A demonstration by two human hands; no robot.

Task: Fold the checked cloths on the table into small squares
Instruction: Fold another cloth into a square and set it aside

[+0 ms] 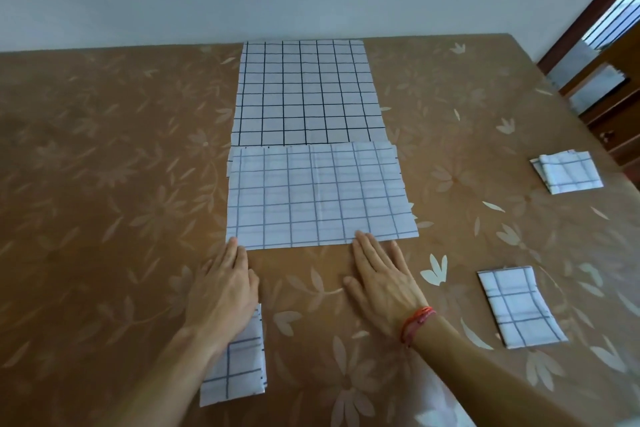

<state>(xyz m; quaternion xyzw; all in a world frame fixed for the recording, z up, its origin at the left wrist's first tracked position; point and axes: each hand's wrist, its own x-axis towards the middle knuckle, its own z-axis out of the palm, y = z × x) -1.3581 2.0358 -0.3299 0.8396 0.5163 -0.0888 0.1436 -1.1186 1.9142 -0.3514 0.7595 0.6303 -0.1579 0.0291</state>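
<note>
A white checked cloth (317, 196) lies in the middle of the table, its near part folded over so the paler back faces up; the darker-lined far part (304, 94) stays flat toward the wall. My left hand (225, 291) rests flat with its fingertips at the fold's near left corner. My right hand (381, 277), with a red thread at the wrist, lies flat touching the near edge right of centre. Both hands hold nothing. Three folded checked squares lie around: one under my left forearm (239, 374), one at near right (519, 308), one at far right (568, 175).
The table (104, 184) wears a brown floral cover and meets a pale wall at the back. A dark wooden chair (602, 80) stands beyond the right corner. Some white checked fabric (440, 409) shows at the bottom edge under my right arm.
</note>
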